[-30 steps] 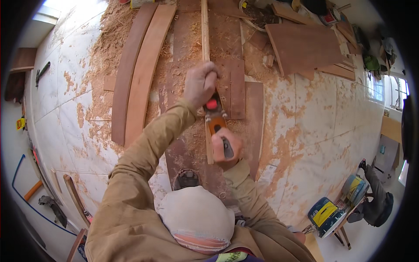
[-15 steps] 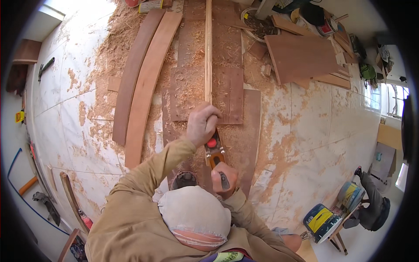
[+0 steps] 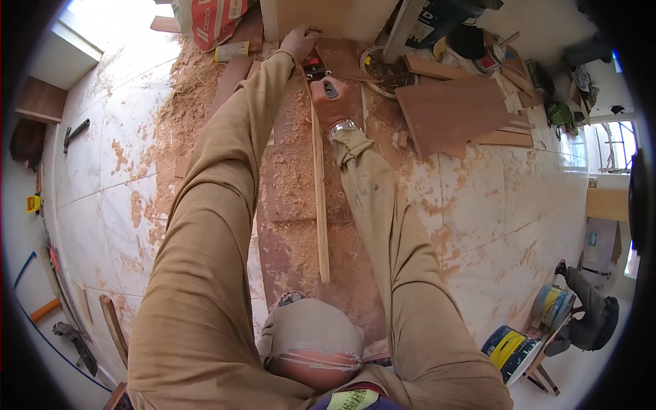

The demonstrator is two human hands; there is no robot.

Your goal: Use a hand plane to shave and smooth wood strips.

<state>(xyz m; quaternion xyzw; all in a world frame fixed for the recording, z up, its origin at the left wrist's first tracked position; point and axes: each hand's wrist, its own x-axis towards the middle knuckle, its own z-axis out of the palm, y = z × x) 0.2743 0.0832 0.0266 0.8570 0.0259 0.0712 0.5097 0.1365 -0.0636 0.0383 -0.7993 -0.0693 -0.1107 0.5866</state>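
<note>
At the far end of a long pale wood strip [image 3: 320,219], both my arms stretch forward over a hand plane [image 3: 313,67]. My left hand [image 3: 298,44] grips the front of the plane, its fingertips partly out of sight near an upright pale panel. My right hand [image 3: 326,96] is wrapped round the plane's rear handle. The strip lies on brown boards [image 3: 287,178] strewn with curled shavings. My bent knee [image 3: 311,342], in torn pale cloth, shows at the bottom between my sleeves.
Loose boards [image 3: 447,113] and a round bin of debris [image 3: 386,72] lie at the back right. A red-and-white sack [image 3: 208,20] stands at the back. A hammer [image 3: 75,134] lies on the dusty tiles at left. Paint pails [image 3: 509,348] are at lower right.
Both my hands and the plane have moved far forward along the strip, from beside my knee to its far end. My arms are now straightened out.
</note>
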